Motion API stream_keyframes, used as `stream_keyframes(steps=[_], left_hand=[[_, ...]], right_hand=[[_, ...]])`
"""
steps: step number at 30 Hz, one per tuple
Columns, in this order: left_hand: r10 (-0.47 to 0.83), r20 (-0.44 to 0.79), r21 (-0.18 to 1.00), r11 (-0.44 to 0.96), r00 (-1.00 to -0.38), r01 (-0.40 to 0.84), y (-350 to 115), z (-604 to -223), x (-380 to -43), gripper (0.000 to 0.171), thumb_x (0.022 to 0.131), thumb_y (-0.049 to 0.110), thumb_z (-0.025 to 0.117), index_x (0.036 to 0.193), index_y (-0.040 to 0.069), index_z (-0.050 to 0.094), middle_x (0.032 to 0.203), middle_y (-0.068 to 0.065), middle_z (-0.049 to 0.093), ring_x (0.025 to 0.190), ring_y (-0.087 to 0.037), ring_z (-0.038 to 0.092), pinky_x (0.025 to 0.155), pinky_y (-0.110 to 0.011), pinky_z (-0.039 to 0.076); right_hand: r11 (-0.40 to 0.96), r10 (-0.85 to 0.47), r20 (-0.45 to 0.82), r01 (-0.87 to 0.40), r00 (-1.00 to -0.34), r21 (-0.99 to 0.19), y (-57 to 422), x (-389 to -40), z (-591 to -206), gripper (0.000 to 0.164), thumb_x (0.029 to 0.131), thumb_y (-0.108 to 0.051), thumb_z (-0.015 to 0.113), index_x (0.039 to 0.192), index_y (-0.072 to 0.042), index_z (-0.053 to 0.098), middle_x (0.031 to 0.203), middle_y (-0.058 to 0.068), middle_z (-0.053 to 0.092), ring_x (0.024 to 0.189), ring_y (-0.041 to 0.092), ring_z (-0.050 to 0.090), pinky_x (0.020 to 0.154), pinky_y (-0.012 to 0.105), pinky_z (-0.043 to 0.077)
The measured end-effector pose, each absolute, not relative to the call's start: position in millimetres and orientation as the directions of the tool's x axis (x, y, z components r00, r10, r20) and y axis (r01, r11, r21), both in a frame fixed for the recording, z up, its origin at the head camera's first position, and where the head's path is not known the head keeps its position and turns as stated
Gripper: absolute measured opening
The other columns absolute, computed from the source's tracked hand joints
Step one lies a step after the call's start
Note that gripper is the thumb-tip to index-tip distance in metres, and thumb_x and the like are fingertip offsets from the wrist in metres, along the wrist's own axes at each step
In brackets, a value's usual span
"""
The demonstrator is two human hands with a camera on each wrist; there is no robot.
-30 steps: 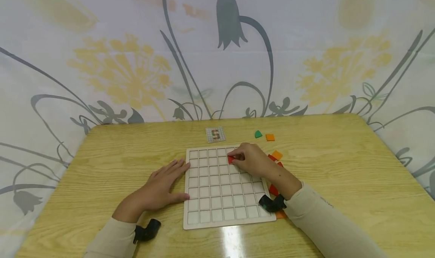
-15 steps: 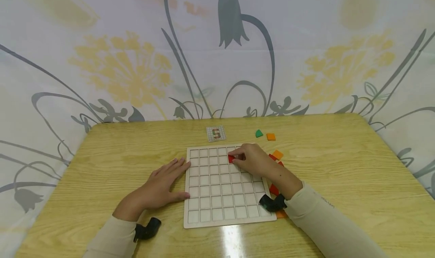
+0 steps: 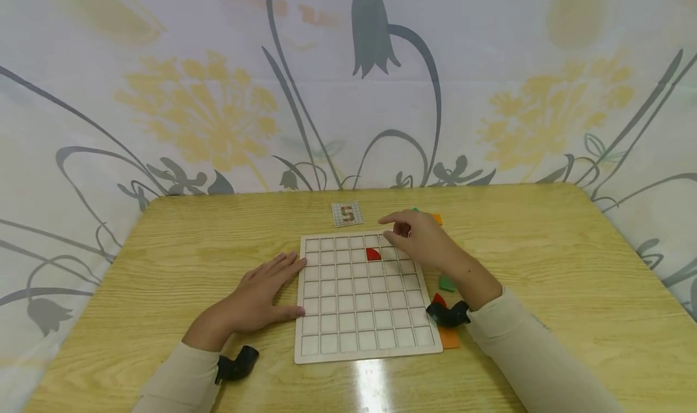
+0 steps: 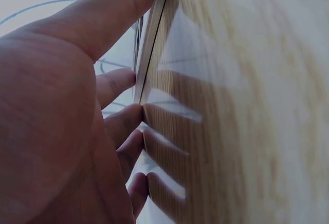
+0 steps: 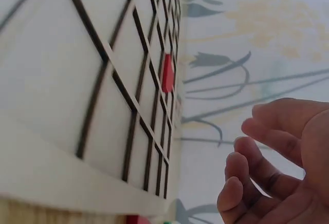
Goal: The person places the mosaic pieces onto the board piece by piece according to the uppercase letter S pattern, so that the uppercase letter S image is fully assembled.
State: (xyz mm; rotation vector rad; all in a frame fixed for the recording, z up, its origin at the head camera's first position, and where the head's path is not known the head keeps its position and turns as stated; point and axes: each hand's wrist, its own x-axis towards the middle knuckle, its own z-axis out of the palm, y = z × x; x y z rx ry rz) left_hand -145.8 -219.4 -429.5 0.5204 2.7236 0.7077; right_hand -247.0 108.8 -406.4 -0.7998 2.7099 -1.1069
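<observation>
left hand [image 3: 253, 298] touched grid board [image 3: 362, 288] edge, fingers spread; right hand [image 3: 422, 236] hovered over far corner, loosely bent, holding nothing, near red quarter-circle [image 3: 373, 254]

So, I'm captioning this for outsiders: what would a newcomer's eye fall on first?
Probably the red piece, the one bright spot visible on the pale grid board, towards its far side. Next, the right hand, near the board's far right corner, and the left hand, against its left edge. Large grey and yellow flowers mark the backdrop behind the table.
</observation>
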Motion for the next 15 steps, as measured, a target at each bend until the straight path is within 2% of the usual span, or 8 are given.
stream_keyframes(steps=[9, 15], left_hand=[[0.407, -0.166, 0.506, 0.817, -0.898, 0.276, -218.9, -429.1, -147.8, 0.088, 0.090, 0.051, 0.070, 0.160, 0.020, 0.028, 0.168, -0.010, 0.019, 0.155, -0.037, 0.014, 0.112, -0.073, 0.016], [0.398, -0.176, 0.511, 0.819, -0.901, 0.262, -219.6, -429.8, -146.6, 0.088, 0.089, 0.051, 0.071, 0.160, 0.021, 0.028, 0.168, -0.009, 0.019, 0.155, -0.036, 0.014, 0.112, -0.074, 0.015]], right_hand=[[0.629, -0.372, 0.252, -0.442, -0.893, -0.639, 131.1, -261.2, -402.0, 0.025, 0.098, -0.011, 0.063, 0.119, 0.000, 0.071, 0.085, 0.009, 0.065, 0.076, 0.020, 0.057, 0.061, 0.027, 0.044], [0.676, -0.321, 0.221, -0.387, -0.921, -0.628, 145.2, -269.2, -406.7, 0.026, 0.099, -0.011, 0.061, 0.121, 0.001, 0.070, 0.088, 0.011, 0.065, 0.076, 0.022, 0.055, 0.061, 0.028, 0.044]])
